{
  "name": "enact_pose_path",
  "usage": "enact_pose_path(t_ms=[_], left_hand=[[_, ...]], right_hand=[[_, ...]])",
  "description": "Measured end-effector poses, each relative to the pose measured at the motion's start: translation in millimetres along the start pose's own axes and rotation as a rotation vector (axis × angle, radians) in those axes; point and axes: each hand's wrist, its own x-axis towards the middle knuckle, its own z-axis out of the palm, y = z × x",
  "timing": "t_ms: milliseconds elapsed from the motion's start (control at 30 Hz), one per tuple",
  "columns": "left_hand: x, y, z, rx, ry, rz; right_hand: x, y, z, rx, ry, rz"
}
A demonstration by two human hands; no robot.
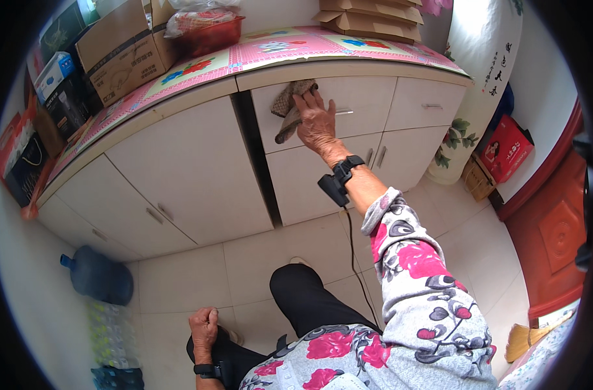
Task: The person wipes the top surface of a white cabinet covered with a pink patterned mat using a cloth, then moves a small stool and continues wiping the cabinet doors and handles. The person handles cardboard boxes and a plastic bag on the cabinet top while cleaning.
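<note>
My right hand (317,119) presses a brown cloth (289,109) flat against a white drawer front (362,95). The drawer's metal handle (344,111) is just right of my fingers. A strapped black device with a cable sits on that wrist. My left hand (203,325) rests curled near my left knee, and nothing shows in it. Below the drawer is a pair of white cabinet doors (320,178) with upright handles. A dark gap (257,161) runs down between this unit and the wider cabinet (189,175) on the left.
Atop the cabinets, a pink patterned cover (277,46) bears a cardboard box (125,58), a red basket (213,36) and stacked cartons (372,19). A blue water jug (99,275) and packed bottles (111,334) stand at left. A red-brown door (557,239) and a broom (528,341) are at right.
</note>
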Motion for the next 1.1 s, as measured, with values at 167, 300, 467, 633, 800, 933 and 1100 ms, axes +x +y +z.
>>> enact_pose_path(t_ms=[167,300,467,633,800,933,1100], left_hand=[[-2.0,-2.5,-0.5,-0.015,-0.019,-0.069],[-1.6,-4.1,-0.8,-0.057,-0.011,-0.082],[-2.2,-4.8,-3.4,-0.056,-0.008,-0.082],[-1.0,-2.5,-2.4,-0.04,-0.007,-0.039],[1.8,-0.9,3.1,-0.065,-0.008,-0.033],[1.8,-0.2,4.7,-0.037,-0.015,-0.028],[-2.9,2.7,2.4,-0.059,-0.029,-0.057]], right_hand=[[6.6,49.4,-9.9,0.025,-0.024,0.234],[3.6,84.0,-6.5,0.069,-0.002,0.428],[11.7,114.0,-9.9,0.275,-0.032,0.589],[39.5,103.3,-26.0,0.71,-0.179,0.733],[52.5,67.7,-13.6,0.393,0.063,0.956],[44.2,64.5,-7.4,0.445,0.233,0.946],[41.6,67.6,-17.3,0.546,0.271,0.993]])
